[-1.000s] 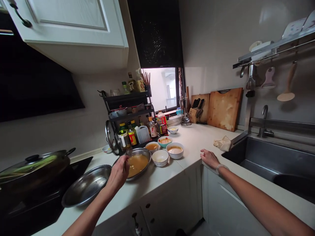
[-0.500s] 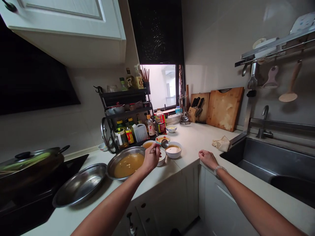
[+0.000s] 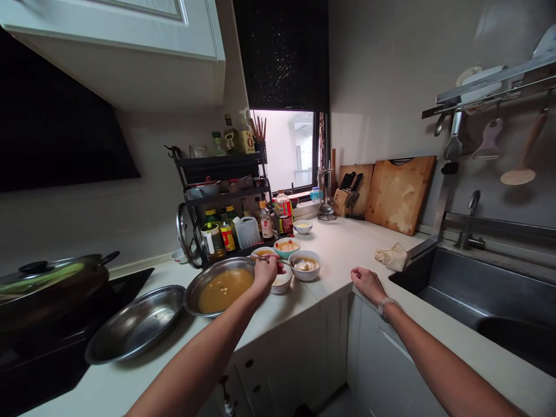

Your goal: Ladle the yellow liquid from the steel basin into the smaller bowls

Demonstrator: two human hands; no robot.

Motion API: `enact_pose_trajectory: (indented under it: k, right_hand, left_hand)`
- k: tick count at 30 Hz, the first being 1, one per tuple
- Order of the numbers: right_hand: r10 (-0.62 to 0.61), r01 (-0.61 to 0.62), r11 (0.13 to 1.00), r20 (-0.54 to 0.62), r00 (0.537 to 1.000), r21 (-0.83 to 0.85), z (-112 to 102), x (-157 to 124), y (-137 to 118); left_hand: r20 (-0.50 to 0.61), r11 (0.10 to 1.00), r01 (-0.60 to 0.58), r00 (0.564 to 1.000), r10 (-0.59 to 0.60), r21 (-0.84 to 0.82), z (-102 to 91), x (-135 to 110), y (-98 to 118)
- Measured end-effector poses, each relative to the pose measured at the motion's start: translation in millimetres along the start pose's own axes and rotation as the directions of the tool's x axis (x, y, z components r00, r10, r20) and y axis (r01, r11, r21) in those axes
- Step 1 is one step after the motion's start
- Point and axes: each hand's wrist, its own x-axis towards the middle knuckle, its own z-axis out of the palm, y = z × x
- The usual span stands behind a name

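My left hand (image 3: pixel 266 272) is closed round the handle of a metal spoon (image 3: pixel 299 265). The spoon's bowl dips into a white bowl of brownish liquid (image 3: pixel 305 264). Just under my hand sits another small white bowl (image 3: pixel 282 282). Left of it stands a wide steel bowl of orange-brown liquid (image 3: pixel 219 279). Behind are a white bowl (image 3: pixel 260 253) and a teal-rimmed bowl (image 3: pixel 286 247) with orange contents. My right hand (image 3: pixel 368 284) rests palm down on the white counter edge, fingers loosely curled, holding nothing.
An empty steel dish (image 3: pixel 136 324) lies by the cooktop, where a lidded wok (image 3: pixel 47 284) sits. A black rack of bottles (image 3: pixel 226 202) stands behind the bowls. Cutting boards (image 3: pixel 399 191), a knife block (image 3: pixel 345 197), a crumpled cloth (image 3: pixel 391 255) and the steel sink (image 3: pixel 482 284) lie to the right.
My left hand has moved from the steel bowl's rim to the right with the spoon, then lowered it into the white bowl. The right hand has stayed on the counter.
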Motion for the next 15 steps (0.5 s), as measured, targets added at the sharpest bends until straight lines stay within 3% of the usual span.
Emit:
enact_pose_trajectory:
  k: [6,11,15]
  right_hand:
    - [-0.020,0.021,0.999,-0.022,1.000,0.029,7.3,-2.8,-12.7]
    - [-0.093,0.095,0.994,-0.039,0.995,0.056,29.7,-9.3,-47.5]
    - [-0.088,0.089,0.996,-0.043,0.995,0.027,47.8,-17.2,-71.9]
  left_hand:
    - [-0.033,0.976,0.090,0.995,-0.099,-0.200,-10.2,0.4,16.2]
    - [-0.047,0.966,0.080,0.994,-0.094,-0.247,-23.1,-2.1,35.3]
    - [-0.099,0.962,0.071,0.990,-0.101,-0.263,-45.9,-6.0,51.3]
